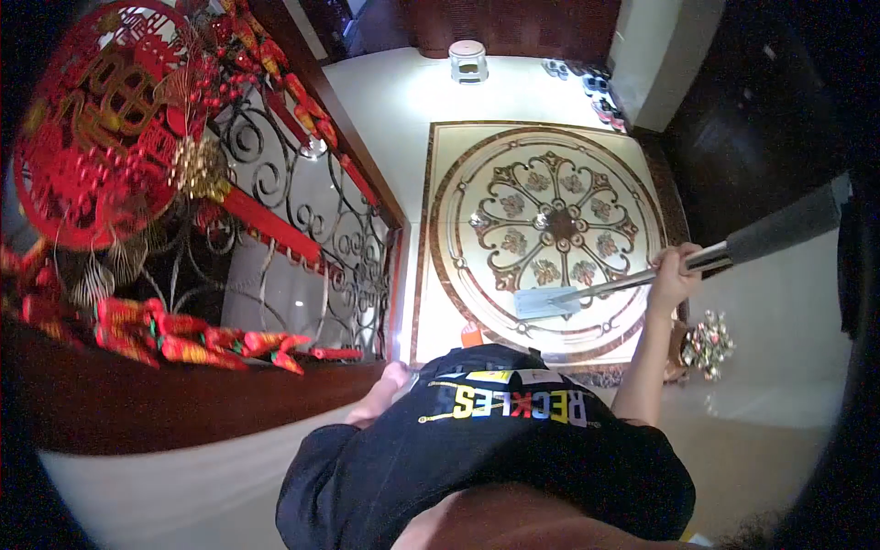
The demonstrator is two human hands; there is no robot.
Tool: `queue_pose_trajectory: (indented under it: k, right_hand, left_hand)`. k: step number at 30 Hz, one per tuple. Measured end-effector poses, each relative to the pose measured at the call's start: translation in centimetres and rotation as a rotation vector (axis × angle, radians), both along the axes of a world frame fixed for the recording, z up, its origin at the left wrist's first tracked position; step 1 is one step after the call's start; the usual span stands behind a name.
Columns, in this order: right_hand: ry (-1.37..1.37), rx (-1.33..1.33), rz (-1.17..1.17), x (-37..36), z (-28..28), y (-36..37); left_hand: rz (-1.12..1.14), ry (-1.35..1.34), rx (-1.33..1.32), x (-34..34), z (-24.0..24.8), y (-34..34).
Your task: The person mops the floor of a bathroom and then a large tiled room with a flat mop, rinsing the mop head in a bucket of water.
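Note:
My right hand is closed round the metal pole of a flat mop. The pole slants up to the right and ends in a thick dark grey grip. At its lower left end the light blue, rectangular mop head is over the patterned floor, close in front of me. My left hand is low beside my body, near the stair railing. Its fingers are too small and blurred to make out.
Left of me runs an ornate metal railing with red festive decorations. A white stool and several shoes stand farther off. Shiny ornamental flowers are near my right arm. An orange slipper shows before my body.

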State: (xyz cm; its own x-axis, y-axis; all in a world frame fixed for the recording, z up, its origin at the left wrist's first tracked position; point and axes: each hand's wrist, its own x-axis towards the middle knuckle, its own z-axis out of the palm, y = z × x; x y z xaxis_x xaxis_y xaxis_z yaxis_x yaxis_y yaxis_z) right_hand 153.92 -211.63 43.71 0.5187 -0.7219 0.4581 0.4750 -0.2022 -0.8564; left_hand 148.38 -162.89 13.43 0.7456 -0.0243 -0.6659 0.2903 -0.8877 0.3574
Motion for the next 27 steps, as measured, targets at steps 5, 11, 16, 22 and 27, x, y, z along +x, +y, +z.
queue_pose_trajectory:
  k: [5, 11, 16, 22, 27]
  right_hand:
    - [0.047, -0.001, -0.162, 10.8, 0.2, -1.2]
    - [0.005, -0.009, -0.226, 24.5, -1.3, -3.1]
    - [0.113, -0.088, -0.206, 39.6, -3.0, -2.3]
    - [0.242, -0.232, 0.022, 59.2, -4.3, 2.1]
    - [0.234, -0.433, 0.216, 73.0, -5.7, 7.0]
  left_hand:
    - [-0.079, -0.149, -0.057, 16.1, 0.0, -0.1]
    - [0.086, -0.106, -0.423, 35.2, 2.9, -3.7]
    - [0.399, -0.034, -0.805, 47.0, 4.7, -6.4]
    - [0.318, -0.306, -0.737, 61.4, 10.8, -7.9]
    - [0.32, -0.555, -0.951, 74.8, 21.9, -10.5]
